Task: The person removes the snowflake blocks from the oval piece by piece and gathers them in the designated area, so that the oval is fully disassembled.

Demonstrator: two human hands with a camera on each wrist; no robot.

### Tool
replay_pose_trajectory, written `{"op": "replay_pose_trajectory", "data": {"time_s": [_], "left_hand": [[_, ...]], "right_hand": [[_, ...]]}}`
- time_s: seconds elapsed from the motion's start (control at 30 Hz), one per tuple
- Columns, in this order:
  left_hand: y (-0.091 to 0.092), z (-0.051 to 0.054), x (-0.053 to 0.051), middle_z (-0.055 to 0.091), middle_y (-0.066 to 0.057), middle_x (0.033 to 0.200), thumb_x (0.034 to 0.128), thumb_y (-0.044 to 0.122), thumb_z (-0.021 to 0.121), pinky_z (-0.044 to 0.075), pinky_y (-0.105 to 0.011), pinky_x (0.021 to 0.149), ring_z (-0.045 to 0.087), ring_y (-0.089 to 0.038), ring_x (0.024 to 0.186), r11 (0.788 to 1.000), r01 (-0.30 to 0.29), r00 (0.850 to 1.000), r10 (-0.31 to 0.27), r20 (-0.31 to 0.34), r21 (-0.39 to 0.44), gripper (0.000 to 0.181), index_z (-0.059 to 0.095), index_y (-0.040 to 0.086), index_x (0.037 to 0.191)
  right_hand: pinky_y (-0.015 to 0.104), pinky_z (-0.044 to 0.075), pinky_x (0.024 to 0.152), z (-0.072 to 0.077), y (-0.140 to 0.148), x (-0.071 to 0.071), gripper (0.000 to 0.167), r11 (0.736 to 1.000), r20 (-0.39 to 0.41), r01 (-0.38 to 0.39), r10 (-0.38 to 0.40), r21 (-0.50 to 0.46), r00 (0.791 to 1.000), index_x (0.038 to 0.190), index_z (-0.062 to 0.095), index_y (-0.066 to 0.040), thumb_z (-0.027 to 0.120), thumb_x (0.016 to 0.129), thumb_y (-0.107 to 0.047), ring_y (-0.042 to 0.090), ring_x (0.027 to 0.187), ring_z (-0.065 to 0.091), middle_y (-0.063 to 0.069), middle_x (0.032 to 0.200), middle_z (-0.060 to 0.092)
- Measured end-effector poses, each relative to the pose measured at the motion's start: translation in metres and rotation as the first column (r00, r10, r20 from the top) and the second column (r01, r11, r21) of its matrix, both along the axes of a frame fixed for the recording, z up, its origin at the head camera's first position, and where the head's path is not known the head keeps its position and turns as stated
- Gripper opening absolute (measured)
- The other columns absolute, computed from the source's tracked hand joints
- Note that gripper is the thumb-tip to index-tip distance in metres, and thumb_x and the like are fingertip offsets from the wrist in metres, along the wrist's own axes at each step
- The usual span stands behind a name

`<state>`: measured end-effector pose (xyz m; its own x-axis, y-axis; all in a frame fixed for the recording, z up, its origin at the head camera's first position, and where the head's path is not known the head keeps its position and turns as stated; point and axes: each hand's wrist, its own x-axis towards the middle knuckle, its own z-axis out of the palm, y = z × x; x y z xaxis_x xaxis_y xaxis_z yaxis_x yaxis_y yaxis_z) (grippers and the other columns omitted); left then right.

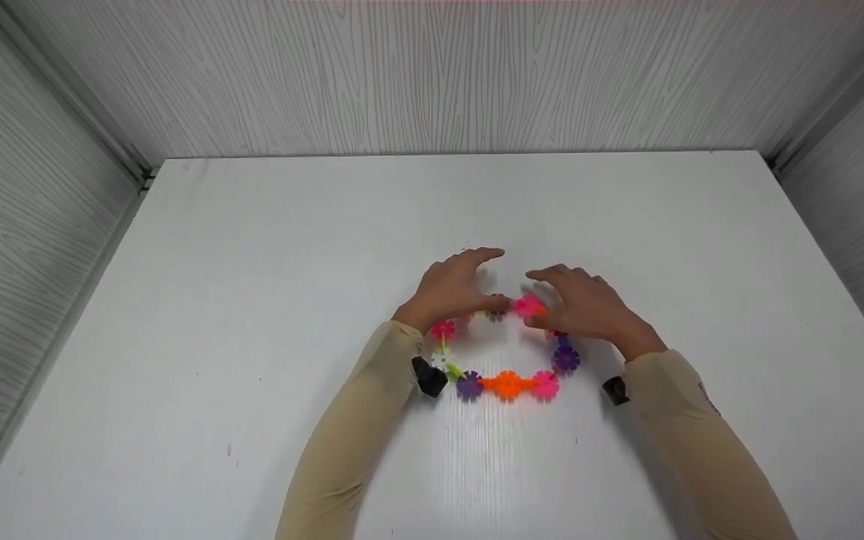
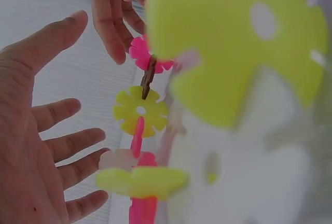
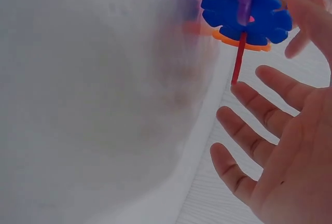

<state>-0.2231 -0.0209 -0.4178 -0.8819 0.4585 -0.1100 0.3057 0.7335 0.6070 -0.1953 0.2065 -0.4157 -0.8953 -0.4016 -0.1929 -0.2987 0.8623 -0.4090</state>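
Observation:
A closed-looking ring of colourful flower-shaped discs lies on the white table, with an orange disc [image 1: 508, 385] and a purple disc [image 1: 469, 385] at its near side. Over the ring's far left part is the left hand [image 1: 451, 289], fingers spread and thumb close to a dark disc. The right hand [image 1: 586, 304] hovers over the far right part, its thumb by a pink disc [image 1: 529, 305]. In the left wrist view a yellow disc [image 2: 140, 111] stands beyond the relaxed fingers. The right wrist view has a blue disc [image 3: 246, 14] above the right fingertips; neither hand visibly grips anything.
The white table [image 1: 252, 300] is bounded by a wood-patterned panel [image 1: 439, 75] at the back and similar panels at both sides. A black wrist camera [image 1: 429, 377] sits just left of the ring, another [image 1: 616, 391] to its right.

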Motion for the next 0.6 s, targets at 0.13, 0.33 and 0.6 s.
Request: {"op": "replay_pose_trajectory", "data": {"time_s": [0.13,0.33,0.6], "left_hand": [[0.005,-0.004,0.000,0.051,-0.002,0.143,0.0798,0.047,0.074,0.034,-0.050,0.111,0.050,-0.021,0.129,0.999,0.053,0.996,-0.053,0.078,0.008,0.075,0.043,0.024,0.144],[0.007,-0.009,-0.001,0.055,-0.002,0.138,0.0798,0.038,0.077,0.040,-0.044,0.108,0.054,-0.020,0.124,0.996,0.085,0.985,-0.087,0.149,0.018,0.073,0.043,0.025,0.143],[0.011,-0.013,-0.003,0.064,0.000,0.115,0.0832,0.028,0.076,0.046,-0.037,0.101,0.061,-0.015,0.103,0.991,0.123,0.971,-0.129,0.199,0.046,0.053,0.054,0.017,0.130]], "right_hand": [[0.057,0.034,0.107,-0.002,-0.001,0.000,0.072,1.000,0.026,-0.016,0.015,0.010,1.000,0.144,0.044,-0.015,0.069,0.084,-0.046,0.034,0.125,0.047,0.011,0.137,0.052],[0.054,0.041,0.102,-0.003,-0.002,0.000,0.070,1.000,0.069,-0.007,0.007,0.002,0.998,0.143,0.044,-0.015,0.072,0.084,-0.042,0.030,0.115,0.051,0.010,0.127,0.055],[0.047,0.050,0.091,-0.006,-0.005,-0.002,0.052,1.000,0.083,0.003,-0.004,0.014,0.997,0.133,0.053,-0.013,0.069,0.088,-0.033,0.025,0.100,0.055,0.008,0.114,0.059]]}}
